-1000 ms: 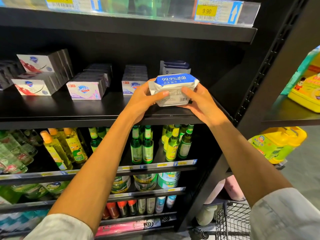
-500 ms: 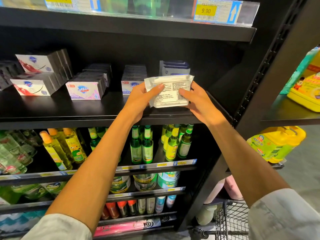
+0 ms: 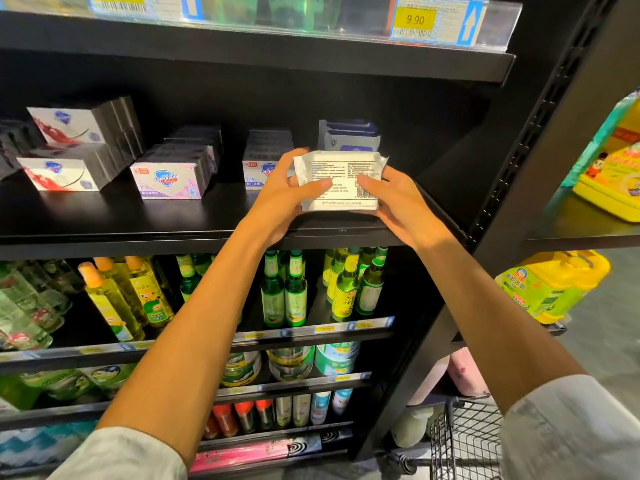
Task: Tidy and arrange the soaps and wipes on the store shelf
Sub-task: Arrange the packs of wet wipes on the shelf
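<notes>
Head view: you hold a white wipes pack [image 3: 341, 181] in both hands at the centre of the frame, its printed back label facing you and its lower edge at, or just above, the front of the black shelf [image 3: 104, 216]; whether it touches cannot be told. Your left hand [image 3: 282, 199] curls round the pack's left side, thumb pressed across the label. Your right hand [image 3: 398, 202] curls round its right side, thumb likewise on the label. The two thumbs point toward each other, near but apart.

Just behind the pack, toward the back of the shelf, stands a short row of blue-and-white wipes packs [image 3: 349, 138]. Left of your hands, a row of blue-labelled soap boxes [image 3: 266, 164] runs back into the shelf, partly hidden by your left hand. Further left sits a row of lilac-fronted soap boxes [image 3: 169, 180], and at the left of the frame, two stacked rows of white-and-red soap boxes [image 3: 62, 150].

Above, at the upper right, a yellow price tag [image 3: 415, 20] reads 9.90. Below the shelf, in the middle of the frame, green glass bottles [image 3: 287, 296] stand in rows. At the lower right, a wire cart [image 3: 464, 441] shows beside your right sleeve.
</notes>
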Demonstrator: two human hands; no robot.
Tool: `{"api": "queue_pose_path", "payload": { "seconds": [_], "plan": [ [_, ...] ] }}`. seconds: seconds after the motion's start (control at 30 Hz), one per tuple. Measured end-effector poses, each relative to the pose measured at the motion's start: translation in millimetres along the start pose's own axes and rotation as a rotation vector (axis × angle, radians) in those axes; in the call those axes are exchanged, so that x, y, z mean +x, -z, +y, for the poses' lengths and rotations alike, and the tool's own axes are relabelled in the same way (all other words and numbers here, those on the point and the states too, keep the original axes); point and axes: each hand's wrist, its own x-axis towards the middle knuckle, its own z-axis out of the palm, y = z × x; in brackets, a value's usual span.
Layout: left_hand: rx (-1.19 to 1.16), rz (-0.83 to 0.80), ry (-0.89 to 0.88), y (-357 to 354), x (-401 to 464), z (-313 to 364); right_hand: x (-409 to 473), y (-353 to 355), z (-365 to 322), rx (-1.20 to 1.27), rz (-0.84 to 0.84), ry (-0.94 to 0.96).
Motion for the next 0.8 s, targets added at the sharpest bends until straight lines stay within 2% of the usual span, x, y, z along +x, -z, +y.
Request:
{"api": "queue_pose_path", "payload": {
  "seconds": [0.43,0.63,0.8],
  "plan": [
    [-0.108,0.058,0.086,-3.4,-1.3,5.4,-0.2,4.0,3.6,-0.093,-0.151,0.098],
    [-0.083,0.024,0.068,-5.6,-1.4,6.7,-0.3,7.5,7.4,-0.036,-0.089,0.106],
    [-0.054,-0.080,-0.015,-2.7,-3.5,4.7,0.1,7.6,6.6,0.034,-0.040,0.080]
  ]
}}
